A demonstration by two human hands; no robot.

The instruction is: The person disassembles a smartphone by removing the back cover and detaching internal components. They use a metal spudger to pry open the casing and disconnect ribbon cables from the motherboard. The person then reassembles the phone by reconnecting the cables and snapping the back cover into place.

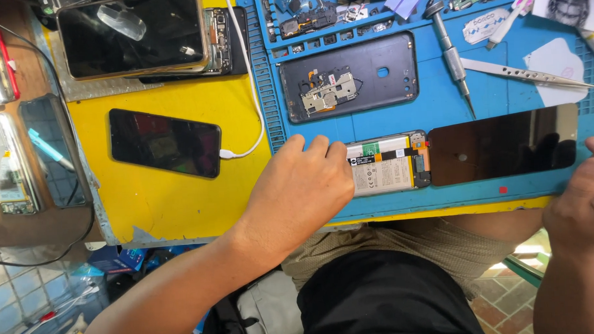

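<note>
Where the lower middle of the frame meets the front edge of the blue ridged silicone work mat (403, 203), the person's left hand (304, 190) lies palm down, its fingers (317, 146) close together and curled over one end of an opened smartphone body (389, 164) with a white battery and an orange flex strip showing. Just right of that body, and touching it, lies a detached black glass screen panel (503, 143), flat on the mat. At the right edge of the frame the right hand (585, 206) sits beside the far end of the panel, thumb raised and touching or nearly touching its corner; the other fingers are hidden, so whether they pinch anything cannot be told.

Above these, in the upper middle, a dark grey phone back cover (353, 76) rests on the mat with a small metal plate inside it. To its right lie a silver precision screwdriver (452, 53) and a pair of steel tweezers (527, 73), both pointing across the mat. A tray of small parts runs along the top edge.

Left of the mat, the yellow desk (173, 204) carries a black smartphone (164, 142) plugged into a white charging cable (252, 96). In the upper left corner sits a larger dark screen (131, 31) stacked on another opened phone. More phone parts lie at the far left edge.
</note>
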